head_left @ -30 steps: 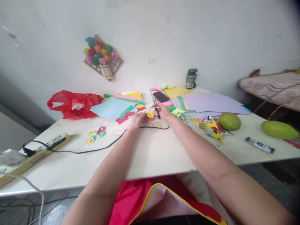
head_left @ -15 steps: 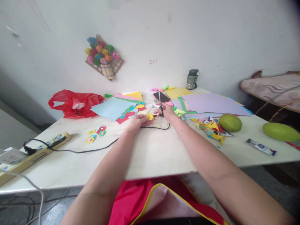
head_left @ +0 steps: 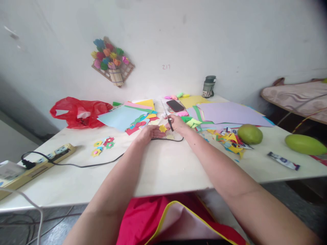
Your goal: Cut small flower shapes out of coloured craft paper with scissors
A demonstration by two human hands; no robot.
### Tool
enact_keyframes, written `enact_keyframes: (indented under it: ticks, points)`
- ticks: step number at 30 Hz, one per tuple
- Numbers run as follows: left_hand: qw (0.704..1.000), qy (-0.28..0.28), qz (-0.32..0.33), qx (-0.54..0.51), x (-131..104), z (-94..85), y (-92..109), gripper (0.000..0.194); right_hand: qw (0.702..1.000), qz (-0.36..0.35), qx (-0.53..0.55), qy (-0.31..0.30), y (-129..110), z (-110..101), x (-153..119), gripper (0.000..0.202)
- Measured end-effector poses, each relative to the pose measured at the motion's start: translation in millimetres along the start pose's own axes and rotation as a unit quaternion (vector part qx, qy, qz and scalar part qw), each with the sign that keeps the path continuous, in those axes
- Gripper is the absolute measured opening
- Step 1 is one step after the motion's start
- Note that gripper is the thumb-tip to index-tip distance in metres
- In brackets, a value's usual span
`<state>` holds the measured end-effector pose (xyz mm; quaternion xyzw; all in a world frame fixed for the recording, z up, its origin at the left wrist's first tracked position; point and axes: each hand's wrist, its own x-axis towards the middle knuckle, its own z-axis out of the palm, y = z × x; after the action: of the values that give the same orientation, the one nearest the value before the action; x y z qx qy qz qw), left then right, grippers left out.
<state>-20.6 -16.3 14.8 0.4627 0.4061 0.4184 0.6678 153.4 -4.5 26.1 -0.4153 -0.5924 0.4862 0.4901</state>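
Your right hand [head_left: 176, 124] has its grip closed around the black handles of a pair of scissors [head_left: 170, 124], whose slim metal blades point up and away from you, toward the wall. Your left hand [head_left: 152, 133] is just beside it, palm turned partly up and fingers reaching toward the scissors. A small yellow paper cut-out with a pointed, scalloped edge [head_left: 162, 128] sits at your left fingertips, between your two hands; you can't tell from this view whether that grip pinches it or merely supports it.

Both hands are over the far half of the white surface [head_left: 168, 170]. Beyond them lies a dark phone with a reddish edge [head_left: 175, 105]. To your left you have a light blue paper sheet [head_left: 120, 117] on other coloured sheets, with a crumpled red plastic bag [head_left: 95, 112] farther left. Nearer to you on that side is a cluster of small multicoloured paper flowers [head_left: 96, 152], and a thin black cord [head_left: 84, 166] runs from a cream power strip [head_left: 35, 172] toward your hands, passing partly behind your left forearm.

To your right, a large pale purple sheet [head_left: 227, 112] lies behind a heap of bright paper scraps [head_left: 233, 137]. A rounded green fruit [head_left: 249, 133] touches or nearly touches that heap, and a white-and-blue tube [head_left: 283, 161] lies nearer to you.
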Motion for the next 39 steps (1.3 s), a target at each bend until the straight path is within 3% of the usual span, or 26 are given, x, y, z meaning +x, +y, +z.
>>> enact_keyframes:
  ticks: [2,8,13,23,31,39]
  points:
    - [1.000,0.005,-0.018,-0.012,-0.5,0.9,1.9,0.025,1.000,-0.006,-0.004,0.002,-0.1,0.3,0.1,0.037]
    - [0.998,0.005,0.015,0.056,-3.4,2.9,-0.8,0.022,1.000,0.001,-0.010,0.001,-4.7,2.9,-3.4,0.038]
    - [0.999,0.011,0.012,0.034,-1.6,0.2,-2.2,0.018,1.000,-0.003,-0.013,0.004,-4.3,3.4,-2.4,0.041]
    - [0.999,-0.046,0.013,0.010,2.0,-8.2,-1.9,0.013,0.999,0.017,-0.008,0.044,-9.4,6.7,-5.0,0.043]
    - [1.000,0.016,0.022,-0.002,3.7,-6.3,-5.7,0.014,0.999,0.033,0.004,0.038,-8.1,8.3,-4.8,0.045]
    - [0.999,0.007,0.031,0.004,-1.0,-3.7,-3.2,0.013,0.995,0.071,-0.010,0.068,-12.4,2.7,-5.4,0.041]
